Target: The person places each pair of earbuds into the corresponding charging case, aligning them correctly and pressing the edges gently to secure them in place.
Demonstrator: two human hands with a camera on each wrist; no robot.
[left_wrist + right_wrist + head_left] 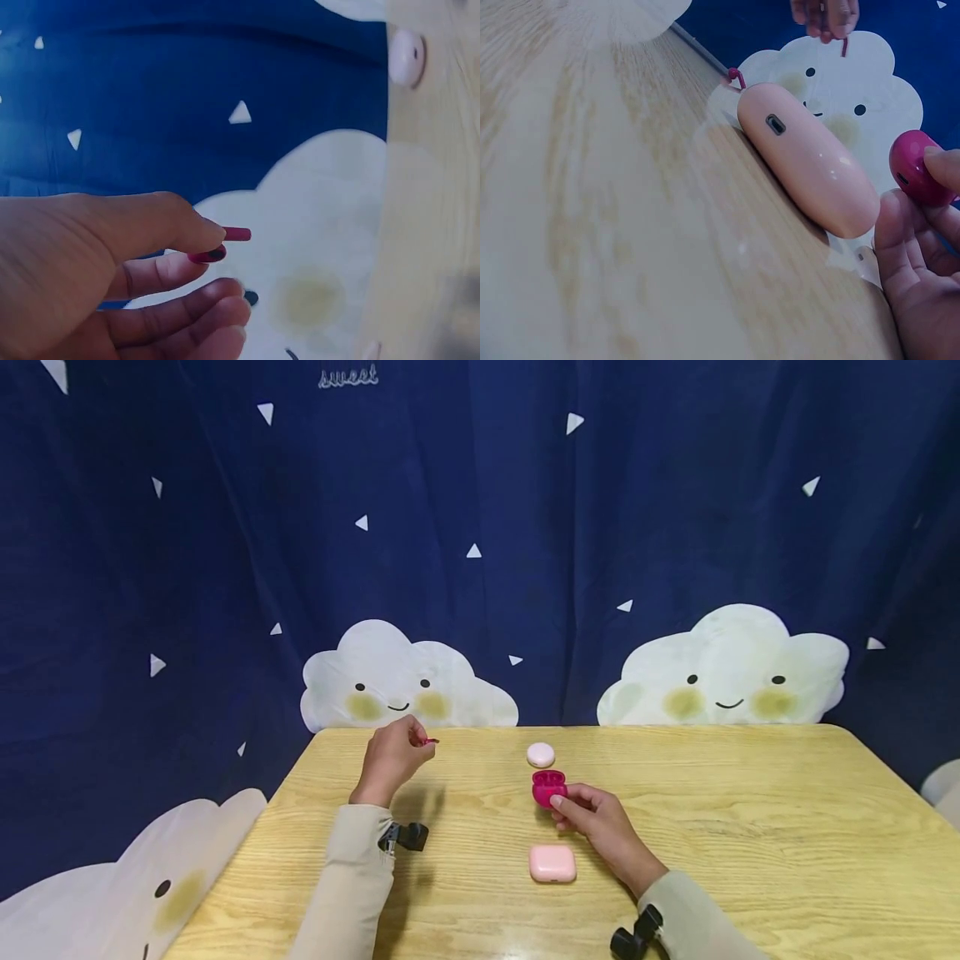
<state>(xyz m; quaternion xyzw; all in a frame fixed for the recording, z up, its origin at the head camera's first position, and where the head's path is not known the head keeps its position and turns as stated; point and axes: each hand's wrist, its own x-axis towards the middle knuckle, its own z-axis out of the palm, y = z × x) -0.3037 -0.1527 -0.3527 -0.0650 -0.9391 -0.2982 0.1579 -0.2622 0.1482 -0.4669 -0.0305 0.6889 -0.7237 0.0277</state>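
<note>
My left hand point(390, 760) pinches a magenta earbud point(237, 234) between thumb and forefinger, raised above the far left of the table. The earbud's stem sticks out past the thumb; the other fingers are loosely bent. In the head view my right hand point(603, 828) grips a small magenta earbud charging case point(548, 793) between thumb and fingers, its lid up. That case also shows at the right of the right wrist view. Another magenta earbud point(736, 76) lies on the table beyond the pink case in the right wrist view.
A light pink earbud case point(552, 864), closed, lies on the wooden table point(750, 827) nearer me than the right hand. Farther back sits a pale pink rounded case point(541, 754). Behind the table hangs a dark blue curtain point(420, 485) with clouds and triangles.
</note>
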